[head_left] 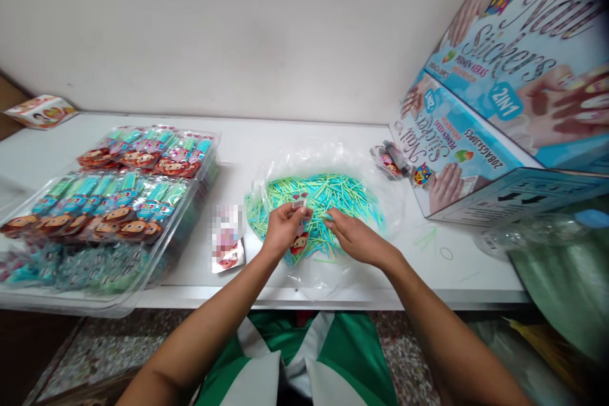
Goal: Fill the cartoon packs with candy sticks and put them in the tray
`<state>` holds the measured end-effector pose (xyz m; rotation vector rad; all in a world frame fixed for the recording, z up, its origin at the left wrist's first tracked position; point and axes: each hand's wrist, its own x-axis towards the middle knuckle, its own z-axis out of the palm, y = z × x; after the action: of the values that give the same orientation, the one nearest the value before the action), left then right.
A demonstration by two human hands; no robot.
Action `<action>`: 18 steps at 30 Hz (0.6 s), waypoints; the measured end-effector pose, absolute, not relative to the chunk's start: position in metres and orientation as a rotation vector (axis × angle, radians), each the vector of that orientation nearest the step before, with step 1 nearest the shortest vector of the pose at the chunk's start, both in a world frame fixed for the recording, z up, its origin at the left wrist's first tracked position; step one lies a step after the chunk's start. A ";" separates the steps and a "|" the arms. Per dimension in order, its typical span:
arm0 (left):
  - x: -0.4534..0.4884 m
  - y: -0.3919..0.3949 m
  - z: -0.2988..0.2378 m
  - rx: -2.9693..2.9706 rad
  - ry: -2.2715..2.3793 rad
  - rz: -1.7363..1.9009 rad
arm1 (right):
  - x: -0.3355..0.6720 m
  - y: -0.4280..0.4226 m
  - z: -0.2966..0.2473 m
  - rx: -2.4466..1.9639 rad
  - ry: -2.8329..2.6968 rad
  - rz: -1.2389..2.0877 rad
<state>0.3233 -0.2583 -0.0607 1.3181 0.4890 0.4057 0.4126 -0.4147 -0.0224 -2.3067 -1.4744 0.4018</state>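
Observation:
A clear plastic bag (385,187) lies spread on the white table, full of thin green and blue candy sticks (328,187). Above the sticks my left hand (284,225) is closed on a small printed packet (299,242) with a cartoon figure. My right hand (349,235) is just to its right, fingertips pinched together over the sticks; whatever they hold is too small to make out. Left of the bag lies a stack of flat printed packets (231,254), partly blurred out.
A clear tray (166,254) of filled packets stands at the left. Two large Nail Stickers boxes (457,133) stand at the right, beside some small dark-and-red packets (390,160). A plastic bottle (528,231) lies at the right edge. The wall (228,32) rises behind the table.

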 end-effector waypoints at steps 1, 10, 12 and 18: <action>0.319 -0.259 -0.061 1.319 0.492 0.372 | 0.414 -0.416 -0.018 -2.313 -1.461 0.390; 0.302 -0.271 -0.063 1.238 0.398 0.299 | 0.415 -0.410 0.007 -2.215 -1.527 0.382; 0.299 -0.271 -0.059 1.242 0.358 0.265 | 0.413 -0.407 0.006 -2.219 -1.587 0.389; 0.290 -0.270 -0.055 1.268 0.290 0.144 | 0.409 -0.402 -0.001 -2.258 -1.714 0.317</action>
<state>0.2904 -0.2704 -0.0545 1.2680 0.2897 0.1443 0.4086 -0.4025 -0.0014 -2.2580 -1.7136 0.3175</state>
